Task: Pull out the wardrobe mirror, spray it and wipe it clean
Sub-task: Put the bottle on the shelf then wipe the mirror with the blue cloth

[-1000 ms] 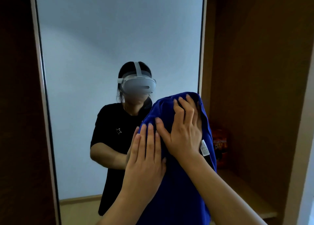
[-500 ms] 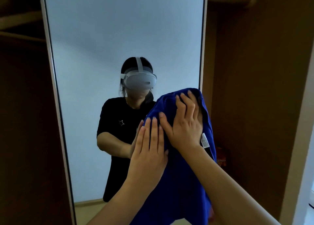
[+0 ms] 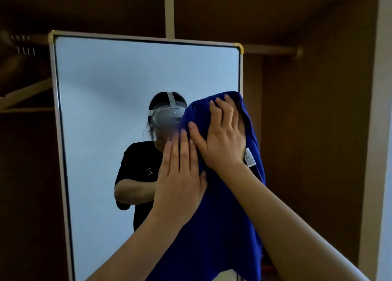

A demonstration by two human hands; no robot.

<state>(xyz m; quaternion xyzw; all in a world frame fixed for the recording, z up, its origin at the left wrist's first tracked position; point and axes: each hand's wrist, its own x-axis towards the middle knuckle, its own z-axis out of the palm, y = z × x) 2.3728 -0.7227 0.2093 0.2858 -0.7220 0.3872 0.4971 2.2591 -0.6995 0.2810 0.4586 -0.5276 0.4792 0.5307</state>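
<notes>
Hanging at about nine o'clock in the dim wardrobe, a wooden hanger [image 3: 25, 94] shows beside the tall mirror [image 3: 127, 94], which stands upright in its pale frame with brass corners and fills the middle of the view. In the glass a person's reflection [image 3: 146, 166] in a black T-shirt and a white headset faces out. Toward five o'clock of the mirror's centre, the left hand [image 3: 180, 183] lies flat against the blue cloth [image 3: 214, 227], fingers straight and pressed close together, pointing to twelve o'clock. Just beside it, at about three o'clock, the right hand [image 3: 224, 136] presses the upper part of the cloth against the glass near the mirror's right edge, fingers a little spread and the thumb angled out toward ten o'clock above the left fingertips. The cloth hangs down behind both forearms, a white label [image 3: 249, 158] showing by the right wrist. At two o'clock a wooden rail [image 3: 273, 51] crosses the brown wardrobe wall [image 3: 318, 132].
</notes>
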